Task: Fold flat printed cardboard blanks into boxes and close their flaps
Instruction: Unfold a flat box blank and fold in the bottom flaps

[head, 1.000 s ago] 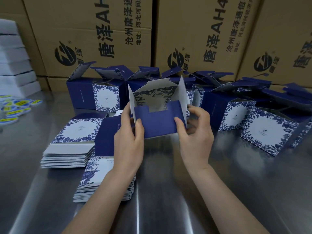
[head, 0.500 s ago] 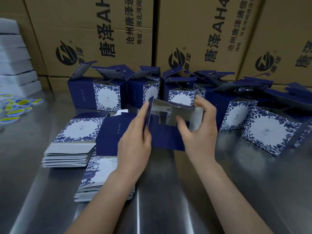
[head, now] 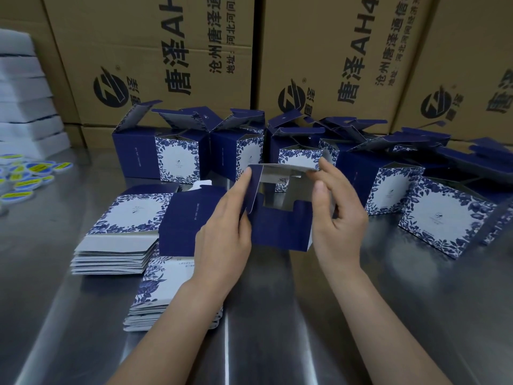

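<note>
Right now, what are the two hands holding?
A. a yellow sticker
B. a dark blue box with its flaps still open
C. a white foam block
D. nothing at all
B: the left hand and right hand both grip the dark blue box, whose flaps are not yet tucked in.

your light is dim and cool, coming from overhead. the steel table (head: 277, 315) throws it back in long pale streaks running toward you, with a bright band near the middle seam and soft glare at lower left. your left hand (head: 222, 240) and right hand (head: 338, 226) are evenly lit and cast only faint shadows. the wide lens bows the brown cartons (head: 155, 51) and stretches the edges; the round stickers (head: 25, 173) at far left look smeared.
</note>
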Tool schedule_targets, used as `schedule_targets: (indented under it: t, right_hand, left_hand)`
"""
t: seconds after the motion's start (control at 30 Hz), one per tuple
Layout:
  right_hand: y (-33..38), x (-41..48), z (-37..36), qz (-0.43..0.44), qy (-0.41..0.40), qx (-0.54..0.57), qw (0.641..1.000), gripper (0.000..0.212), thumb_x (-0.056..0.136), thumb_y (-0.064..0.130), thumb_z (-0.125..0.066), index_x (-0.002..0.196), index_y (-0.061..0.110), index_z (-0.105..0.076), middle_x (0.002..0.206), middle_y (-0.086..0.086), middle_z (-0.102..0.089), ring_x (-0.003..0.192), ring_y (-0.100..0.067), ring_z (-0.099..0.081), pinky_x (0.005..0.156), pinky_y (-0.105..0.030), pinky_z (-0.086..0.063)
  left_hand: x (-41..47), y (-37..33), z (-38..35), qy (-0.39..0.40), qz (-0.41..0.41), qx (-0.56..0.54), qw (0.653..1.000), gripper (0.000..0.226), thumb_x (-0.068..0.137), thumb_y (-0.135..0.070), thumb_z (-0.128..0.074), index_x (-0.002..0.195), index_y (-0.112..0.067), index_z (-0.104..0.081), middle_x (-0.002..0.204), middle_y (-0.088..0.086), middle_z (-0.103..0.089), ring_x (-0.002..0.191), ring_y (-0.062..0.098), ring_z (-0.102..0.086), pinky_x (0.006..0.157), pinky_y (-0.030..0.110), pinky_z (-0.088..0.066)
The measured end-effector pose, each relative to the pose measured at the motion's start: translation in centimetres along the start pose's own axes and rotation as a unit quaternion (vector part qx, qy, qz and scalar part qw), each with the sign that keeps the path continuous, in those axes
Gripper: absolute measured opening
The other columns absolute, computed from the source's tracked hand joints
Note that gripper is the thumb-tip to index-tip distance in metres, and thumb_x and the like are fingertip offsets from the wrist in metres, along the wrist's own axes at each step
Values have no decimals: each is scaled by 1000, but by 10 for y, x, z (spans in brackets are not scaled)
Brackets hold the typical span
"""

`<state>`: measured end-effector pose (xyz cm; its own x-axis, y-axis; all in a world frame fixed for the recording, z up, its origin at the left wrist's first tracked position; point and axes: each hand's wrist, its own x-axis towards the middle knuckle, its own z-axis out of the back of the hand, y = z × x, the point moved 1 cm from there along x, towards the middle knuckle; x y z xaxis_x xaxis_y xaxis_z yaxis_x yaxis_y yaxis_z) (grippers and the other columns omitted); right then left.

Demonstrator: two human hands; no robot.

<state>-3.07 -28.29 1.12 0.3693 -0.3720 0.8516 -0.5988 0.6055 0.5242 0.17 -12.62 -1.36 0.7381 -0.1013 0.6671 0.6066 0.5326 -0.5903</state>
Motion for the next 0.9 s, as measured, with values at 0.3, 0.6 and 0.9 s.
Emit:
schedule_targets:
  t: [0.3,0.6,0.9]
  right_hand:
    - [-1,2,0,-11,119,8,993,40,95,28,-35,131,38,-49,149,4,-44,137,-5,-37,112,-31,-31]
    - [-8,8,7,-42,186,57,980,63,85,1,-33,131,40,-54,147,13,-45,138,-8,-35,111,-25,-31]
    - [-8,8,5,46,167,-36,984,51,90,1,-58,132,31,-53,142,3,-50,131,-18,-41,112,-36,-34]
  left_hand:
    - [2,0,2,23,-32,-29,999,72,102,-11,-42,148,-56,-10,152,-12,-39,133,4,-41,92,31,-44]
    - [9,12,0,78,-17,-82,993,63,90,-66,-34,146,-61,-4,161,-22,-15,139,-20,-11,89,-11,-13]
    - [8,11,2,10,-26,-120,992,52,100,-28,-53,144,-47,-33,149,-14,-43,137,-5,-35,104,7,-31]
